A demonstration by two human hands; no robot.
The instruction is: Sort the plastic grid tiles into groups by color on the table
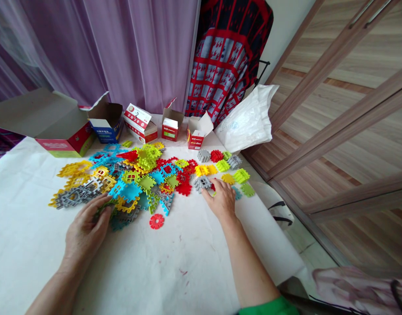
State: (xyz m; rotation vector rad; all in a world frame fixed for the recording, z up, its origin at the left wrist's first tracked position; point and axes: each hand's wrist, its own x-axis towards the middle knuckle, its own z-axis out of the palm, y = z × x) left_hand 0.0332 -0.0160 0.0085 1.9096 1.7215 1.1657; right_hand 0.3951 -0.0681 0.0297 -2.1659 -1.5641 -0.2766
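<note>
A heap of coloured plastic interlocking tiles [130,191] with toothed edges covers the middle of the table. At its front left, my left hand [89,218] curls its thumb and fingers around a dark green tile [104,209], mostly hidden by the hand. On the right, my right hand [223,200] has its thumb and forefinger at a stack of grey tiles [201,183]. A bit of red shows between these fingers. Beyond this hand lie small sorted stacks, among them yellow tiles [206,169], red tiles [216,155] and lime green tiles [241,175].
A red flower-shaped disc [156,221] lies in front of the heap. Along the back stand a large open box [68,139], a blue box [105,131] and several red-and-white boxes [140,124]. A white bag [247,120] leans at the back right, near the table edge.
</note>
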